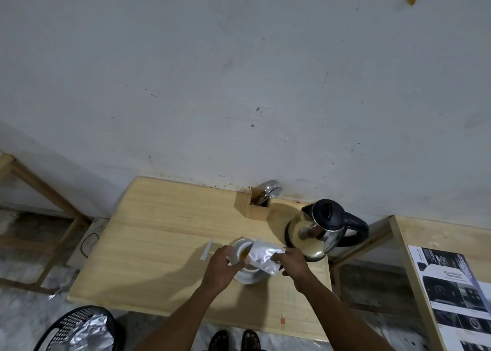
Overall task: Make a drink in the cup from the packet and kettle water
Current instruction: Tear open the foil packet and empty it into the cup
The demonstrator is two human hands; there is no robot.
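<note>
A white cup (237, 249) stands on a white saucer (248, 276) near the front of the wooden table (159, 233). My right hand (292, 261) holds a silver packet (265, 255) tilted over the cup, and orange-brown powder shows at its open mouth inside the cup. My left hand (220, 264) grips the cup's near side. A steel kettle (318, 231) with a black lid and handle stands just right of the cup.
A wooden holder with several spoons (261, 201) stands at the back by the wall. A torn strip (207, 249) lies left of the cup. A black bin (77, 329) with foil waste sits on the floor at the front left. A second table with a printed sheet (451, 292) stands at the right.
</note>
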